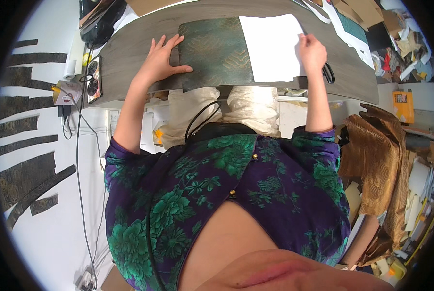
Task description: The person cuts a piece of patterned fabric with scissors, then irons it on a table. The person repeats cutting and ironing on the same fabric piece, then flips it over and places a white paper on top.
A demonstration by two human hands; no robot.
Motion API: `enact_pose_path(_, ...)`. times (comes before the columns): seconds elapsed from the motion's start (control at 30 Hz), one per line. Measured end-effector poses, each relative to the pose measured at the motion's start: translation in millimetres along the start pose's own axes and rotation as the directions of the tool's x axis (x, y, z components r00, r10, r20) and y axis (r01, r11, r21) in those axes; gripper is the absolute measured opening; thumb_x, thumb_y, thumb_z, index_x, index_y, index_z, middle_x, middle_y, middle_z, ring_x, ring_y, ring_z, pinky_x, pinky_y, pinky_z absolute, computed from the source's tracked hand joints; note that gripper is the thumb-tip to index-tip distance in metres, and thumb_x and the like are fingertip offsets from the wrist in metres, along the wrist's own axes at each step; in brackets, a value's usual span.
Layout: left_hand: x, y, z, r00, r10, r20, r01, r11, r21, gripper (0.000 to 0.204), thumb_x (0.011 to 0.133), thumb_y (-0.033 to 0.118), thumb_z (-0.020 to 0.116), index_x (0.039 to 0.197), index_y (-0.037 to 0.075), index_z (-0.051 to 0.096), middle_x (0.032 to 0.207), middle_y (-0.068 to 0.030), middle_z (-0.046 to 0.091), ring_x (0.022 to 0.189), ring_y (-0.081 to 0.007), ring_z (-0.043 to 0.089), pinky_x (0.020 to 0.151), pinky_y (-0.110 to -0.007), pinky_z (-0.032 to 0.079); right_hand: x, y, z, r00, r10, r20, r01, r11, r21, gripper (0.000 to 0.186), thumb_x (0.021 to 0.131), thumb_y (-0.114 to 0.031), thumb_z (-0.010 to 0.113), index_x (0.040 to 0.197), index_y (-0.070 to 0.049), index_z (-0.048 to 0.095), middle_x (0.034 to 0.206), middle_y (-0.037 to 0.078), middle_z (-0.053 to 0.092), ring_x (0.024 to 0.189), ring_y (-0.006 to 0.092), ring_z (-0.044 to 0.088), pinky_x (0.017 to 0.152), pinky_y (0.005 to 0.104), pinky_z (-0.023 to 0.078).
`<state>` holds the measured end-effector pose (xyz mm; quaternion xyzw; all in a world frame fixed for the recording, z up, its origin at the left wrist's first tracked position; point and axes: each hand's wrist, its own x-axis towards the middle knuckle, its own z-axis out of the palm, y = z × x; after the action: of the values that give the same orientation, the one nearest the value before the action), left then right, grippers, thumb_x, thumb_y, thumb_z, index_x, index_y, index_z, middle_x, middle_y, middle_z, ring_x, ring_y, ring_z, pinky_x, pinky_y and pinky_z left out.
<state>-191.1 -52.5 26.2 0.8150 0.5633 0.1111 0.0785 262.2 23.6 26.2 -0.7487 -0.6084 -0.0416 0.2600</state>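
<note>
Green brocade cloth (216, 53) sits mid-table (129, 72), your left hand (159, 60) flat and released on its edge, right hand (311, 51) pinching the white paper (270, 46), so I'd keep that left palm firm while aligning.

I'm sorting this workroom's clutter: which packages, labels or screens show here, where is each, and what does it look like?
Orange box: right side, on a pale shelf past the table's end; upright rectangle, orange with dark print.
Small carton: left, beside the table; white and pinkish, an orange piece at its corner.
No screens visible.
</note>
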Motion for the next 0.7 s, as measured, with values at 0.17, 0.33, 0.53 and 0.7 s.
enact_pose_path(0.17,2,6,-8,0.998,-0.032,0.049,0.033,0.999,-0.018,0.105,0.073,0.058,0.086,0.157,0.016,0.040,0.162,-0.0127,0.042,0.154,-0.0425,0.024,0.127,-0.057,0.013,40,87,-25,0.994,0.108,-0.033,-0.111,0.990,-0.082,0.040,0.097,-0.051,0.060,0.108,-0.017,0.076,0.099,0.014,0.076,0.099,0.0392,0.071,0.085,0.0503,0.055)
enact_pose_path(0.33,2,6,-9,0.995,-0.053,0.086,0.056,0.998,-0.037,0.107,0.072,0.058,0.086,0.159,0.017,0.038,0.163,-0.0115,0.040,0.156,-0.0408,0.022,0.127,-0.058,0.011,77,187,-40,0.985,0.160,-0.058,-0.163,0.985,-0.056,0.042,0.096,-0.052,0.061,0.110,-0.015,0.076,0.101,0.013,0.076,0.100,0.0362,0.072,0.087,0.0469,0.055)
enact_pose_path(0.53,4,0,-14,0.990,-0.052,0.129,0.061,0.995,-0.074,0.108,0.072,0.056,0.087,0.160,0.019,0.037,0.164,-0.0106,0.038,0.156,-0.0400,0.021,0.127,-0.060,0.009,91,328,-77,0.929,0.313,-0.195,-0.308,0.950,0.057,0.052,0.094,-0.053,0.068,0.117,-0.006,0.075,0.104,0.017,0.077,0.098,0.0299,0.073,0.089,0.0400,0.053)
enact_pose_path(0.7,3,-4,-15,0.987,-0.048,0.156,0.078,0.979,-0.190,0.101,0.077,0.044,0.085,0.161,0.019,0.035,0.166,-0.0101,0.036,0.158,-0.0388,0.018,0.125,-0.063,0.005,14,426,-121,0.769,0.598,-0.226,-0.475,0.771,0.424,0.034,0.097,-0.034,0.071,0.102,0.000,0.073,0.092,0.007,0.072,0.080,0.0189,0.064,0.074,0.0365,0.052)
